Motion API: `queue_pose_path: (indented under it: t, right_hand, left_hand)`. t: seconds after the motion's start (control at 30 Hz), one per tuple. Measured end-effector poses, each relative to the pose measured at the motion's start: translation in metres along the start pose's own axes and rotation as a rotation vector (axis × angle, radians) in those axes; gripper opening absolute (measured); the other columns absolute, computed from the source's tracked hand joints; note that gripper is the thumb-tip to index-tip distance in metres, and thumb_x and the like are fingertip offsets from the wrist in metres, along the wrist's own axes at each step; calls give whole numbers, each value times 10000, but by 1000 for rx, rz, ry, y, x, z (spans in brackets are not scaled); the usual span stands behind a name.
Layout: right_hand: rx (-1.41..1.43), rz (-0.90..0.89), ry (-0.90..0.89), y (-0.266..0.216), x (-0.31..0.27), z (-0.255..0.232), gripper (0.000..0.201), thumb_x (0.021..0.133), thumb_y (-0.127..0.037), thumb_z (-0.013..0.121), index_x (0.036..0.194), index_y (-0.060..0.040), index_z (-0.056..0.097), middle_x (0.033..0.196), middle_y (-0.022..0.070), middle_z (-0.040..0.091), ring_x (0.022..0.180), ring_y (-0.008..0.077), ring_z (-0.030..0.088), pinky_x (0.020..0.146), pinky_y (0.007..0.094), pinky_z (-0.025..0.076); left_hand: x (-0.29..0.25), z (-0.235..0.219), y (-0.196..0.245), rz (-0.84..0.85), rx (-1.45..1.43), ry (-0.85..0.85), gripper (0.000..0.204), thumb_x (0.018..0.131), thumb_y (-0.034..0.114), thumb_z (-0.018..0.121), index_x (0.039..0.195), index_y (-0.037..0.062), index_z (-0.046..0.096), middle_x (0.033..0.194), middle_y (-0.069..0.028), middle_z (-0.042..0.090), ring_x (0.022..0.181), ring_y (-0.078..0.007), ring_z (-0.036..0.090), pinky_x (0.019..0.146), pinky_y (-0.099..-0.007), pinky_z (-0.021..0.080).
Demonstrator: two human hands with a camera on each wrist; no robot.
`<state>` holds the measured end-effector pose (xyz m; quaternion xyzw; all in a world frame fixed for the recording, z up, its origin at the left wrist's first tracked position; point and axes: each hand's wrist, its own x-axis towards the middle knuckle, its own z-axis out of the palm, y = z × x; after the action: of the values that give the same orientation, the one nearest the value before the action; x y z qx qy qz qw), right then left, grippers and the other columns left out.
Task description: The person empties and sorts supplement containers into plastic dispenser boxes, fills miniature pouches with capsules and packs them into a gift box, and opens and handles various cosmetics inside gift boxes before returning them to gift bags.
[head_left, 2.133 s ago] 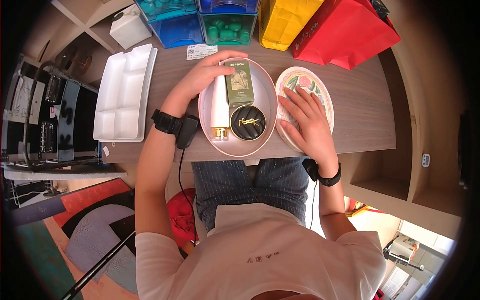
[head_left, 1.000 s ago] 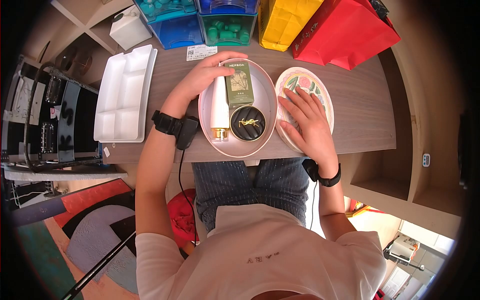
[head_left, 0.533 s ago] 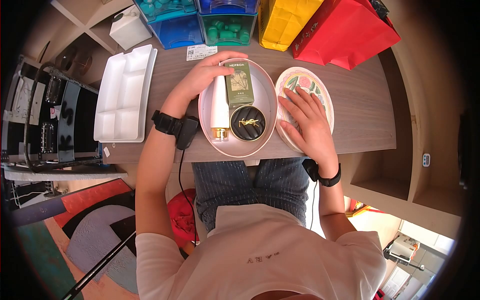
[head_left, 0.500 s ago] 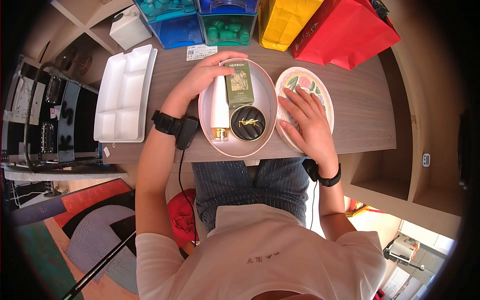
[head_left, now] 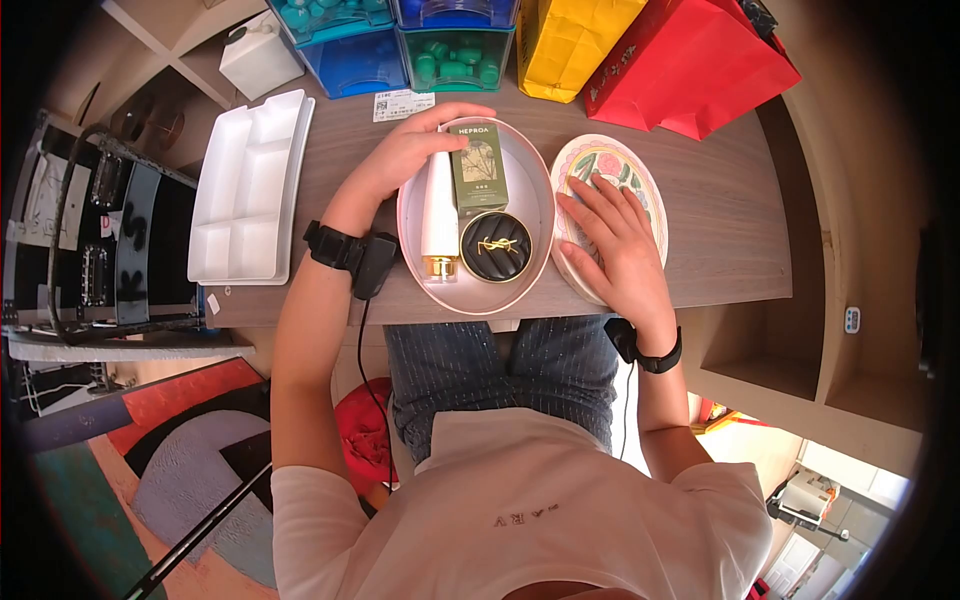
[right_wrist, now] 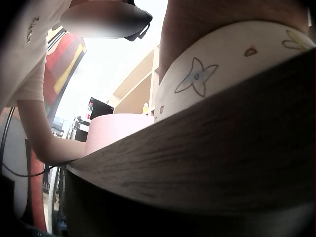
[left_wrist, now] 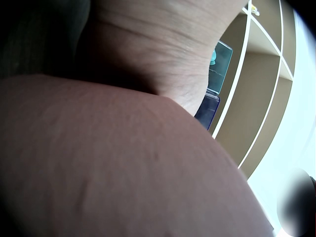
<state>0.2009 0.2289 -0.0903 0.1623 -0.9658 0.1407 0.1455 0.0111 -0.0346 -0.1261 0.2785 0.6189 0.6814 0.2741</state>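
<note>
An oval pink-rimmed tin [head_left: 530,175] holds a white tube [head_left: 440,205] with a gold cap, a green HEPROA box [head_left: 481,172] and a round black compact [head_left: 496,247] with gold lettering. My left hand [head_left: 400,150] rests at the tin's far left rim, its thumb over the tube and reaching the box's corner, fingers along the outside. To the right lies an oval floral lid [head_left: 600,150], with my right hand [head_left: 620,250] spread flat over it. The right wrist view shows the lid's decorated side [right_wrist: 197,76]; skin fills most of the left wrist view.
A white compartment tray [head_left: 250,190] stands at the left of the wooden table [head_left: 720,230]. Behind are blue and green drawers [head_left: 455,60], a printed label [head_left: 403,104], a yellow bag [head_left: 575,45] and a red bag [head_left: 690,70]. Cables hang from both wrist cameras.
</note>
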Motion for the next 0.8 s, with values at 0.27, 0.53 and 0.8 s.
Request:
queue_pose_path:
  t: [0.27, 0.53, 0.8]
  right_hand:
    - [13, -121, 164, -23, 0, -8, 383, 809, -148, 785, 1159, -21, 695, 1271, 163, 671, 1208, 376, 620, 1012, 488, 500]
    - [113, 42, 162, -75, 33, 1, 374, 835, -168, 787, 1146, -18, 644, 1037, 130, 700, 976, 319, 683, 829, 416, 543]
    - [-156, 35, 174, -90, 56, 35, 540, 896, -395, 738, 1284, -42, 607, 972, 151, 717, 930, 337, 699, 1036, 560, 449]
  left_hand:
    - [1, -1, 0, 14, -17, -17, 463, 950, 69, 578, 1412, 37, 592, 1357, -73, 632, 1222, -164, 612, 1050, -304, 481]
    - [0, 0, 0, 47, 22, -15, 451, 942, 60, 568, 1390, 30, 606, 1374, -69, 620, 1253, -162, 583, 1083, -307, 446]
    - [0, -1, -2, 98, 194, -25, 441, 949, 64, 561, 1386, 67, 622, 1449, -67, 567, 1348, -181, 505, 1140, -322, 381]
